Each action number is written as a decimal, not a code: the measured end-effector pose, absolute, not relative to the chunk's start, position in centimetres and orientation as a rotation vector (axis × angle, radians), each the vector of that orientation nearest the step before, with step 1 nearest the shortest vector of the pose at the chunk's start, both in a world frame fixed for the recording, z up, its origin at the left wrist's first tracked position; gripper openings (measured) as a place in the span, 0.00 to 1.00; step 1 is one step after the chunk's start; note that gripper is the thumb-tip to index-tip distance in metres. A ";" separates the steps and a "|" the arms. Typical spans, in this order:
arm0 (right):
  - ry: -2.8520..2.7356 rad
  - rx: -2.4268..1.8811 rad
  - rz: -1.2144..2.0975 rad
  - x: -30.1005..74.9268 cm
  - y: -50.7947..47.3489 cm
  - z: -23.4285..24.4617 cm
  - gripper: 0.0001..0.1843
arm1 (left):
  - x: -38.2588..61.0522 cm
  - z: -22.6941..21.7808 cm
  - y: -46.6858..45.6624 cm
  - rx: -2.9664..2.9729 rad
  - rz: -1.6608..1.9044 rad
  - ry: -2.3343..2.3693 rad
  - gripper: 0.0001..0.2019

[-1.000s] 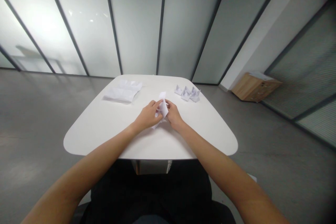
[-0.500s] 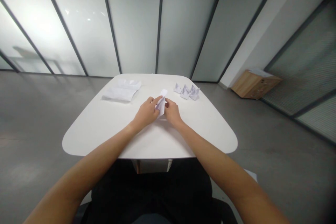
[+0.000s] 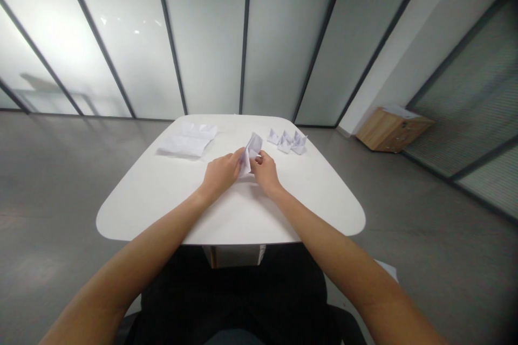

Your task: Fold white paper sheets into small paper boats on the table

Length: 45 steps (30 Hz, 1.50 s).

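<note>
- Under the near edge of the white table (image 3: 145,188), a box-like object (image 3: 237,256) is showing.
- The left hand (image 3: 220,173) is holding the folded paper (image 3: 253,146) in bent fingers over the table's middle, hiding its left edge.
- The right hand (image 3: 266,172) is curling narrowly at its right side; whether it is gripping, I cannot tell.
- Beyond, white sheets (image 3: 188,141) are lying left, small folded pieces (image 3: 285,143) sitting right.
- Farther, a wooden cabinet (image 3: 388,132) is standing near frosted panels (image 3: 206,38).

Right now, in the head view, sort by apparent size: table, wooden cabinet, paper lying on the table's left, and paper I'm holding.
Largest to smallest:
1. Table
2. Wooden cabinet
3. Paper lying on the left
4. Held paper, partly hidden
</note>
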State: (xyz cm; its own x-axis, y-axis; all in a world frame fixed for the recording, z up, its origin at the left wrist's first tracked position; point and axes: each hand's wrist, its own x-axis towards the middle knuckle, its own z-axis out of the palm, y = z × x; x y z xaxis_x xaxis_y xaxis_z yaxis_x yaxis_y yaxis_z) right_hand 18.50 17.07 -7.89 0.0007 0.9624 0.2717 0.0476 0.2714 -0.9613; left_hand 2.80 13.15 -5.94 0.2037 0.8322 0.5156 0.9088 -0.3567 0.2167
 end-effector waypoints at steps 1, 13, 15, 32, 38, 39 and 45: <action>-1.325 -1.023 1.008 18.5 17.2 -7.9 0.08 | 2.6 -5.8 13.2 -2.315 -0.889 -1.714 0.23; -1.194 -0.979 1.011 19.5 18.4 -8.1 0.21 | -0.1 -6.1 15.9 -2.325 -1.591 -1.860 0.22; -1.186 -1.006 0.979 19.9 18.4 -8.0 0.22 | -0.8 -6.5 16.5 -2.293 -1.697 -1.907 0.21; -1.190 -1.286 0.850 24.9 21.5 -9.4 0.28 | -10.7 -6.0 17.8 -2.174 -1.524 -2.098 0.16; -1.165 -1.096 1.019 25.2 21.7 -8.4 0.26 | -12.3 -5.5 16.9 -2.430 -1.922 -2.303 0.22; -1.124 -1.060 1.075 25.3 21.8 -8.2 0.26 | -12.5 -5.1 16.9 -2.399 -2.066 -2.333 0.23; -1.097 -1.113 1.146 26.4 22.4 -7.3 0.16 | -14.7 -3.2 19.2 -1.697 -2.771 -2.144 0.22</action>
State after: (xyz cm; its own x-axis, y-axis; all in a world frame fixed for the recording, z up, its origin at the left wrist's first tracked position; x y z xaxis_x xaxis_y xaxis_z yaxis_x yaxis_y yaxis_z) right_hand 26.36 22.42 -7.32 0.0899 0.9937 0.0667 -0.1101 0.0765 -0.9910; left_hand -14.65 19.24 -3.22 -0.4018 0.9015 0.1609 -0.0706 -0.2057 0.9761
